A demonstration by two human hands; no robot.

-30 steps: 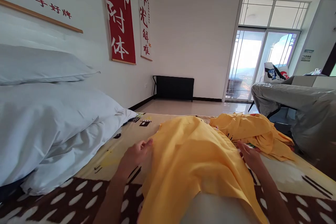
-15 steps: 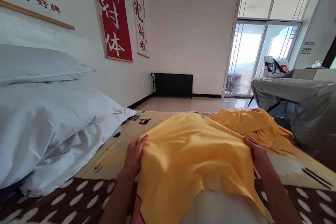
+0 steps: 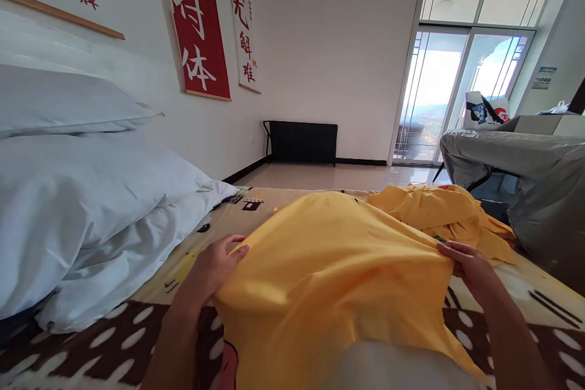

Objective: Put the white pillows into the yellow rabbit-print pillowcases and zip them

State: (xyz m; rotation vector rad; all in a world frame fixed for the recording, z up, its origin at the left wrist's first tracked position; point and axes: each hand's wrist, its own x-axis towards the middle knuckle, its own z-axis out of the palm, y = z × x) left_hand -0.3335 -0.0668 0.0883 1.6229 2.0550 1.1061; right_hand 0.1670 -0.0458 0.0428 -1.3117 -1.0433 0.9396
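A yellow cloth (image 3: 320, 256) is spread between my hands, its far part raised in a rounded bulge. My left hand (image 3: 219, 265) grips its left edge, thumb and fingers at the fold. On the right side, my right hand (image 3: 466, 262) pinches the opposite edge between thumb and fingers. Below the near hem shows a smooth white thing (image 3: 393, 365), blurred and cut off by the frame; its kind I cannot tell. Beyond my right hand a second yellow cloth (image 3: 439, 213) lies crumpled on the patterned bedding (image 3: 256, 198).
White pillows (image 3: 68, 100) and a bulky white bundle (image 3: 105, 189) are piled at the left. At the right stands a table under grey plastic sheeting (image 3: 525, 146), with a bag (image 3: 484, 111) on it. A black folded panel (image 3: 301, 141) leans at the far wall.
My hands have moved farther apart, the left outward to the left and the right outward to the right. The yellow cloth is stretched wider and smoother. The view has tilted slightly down.
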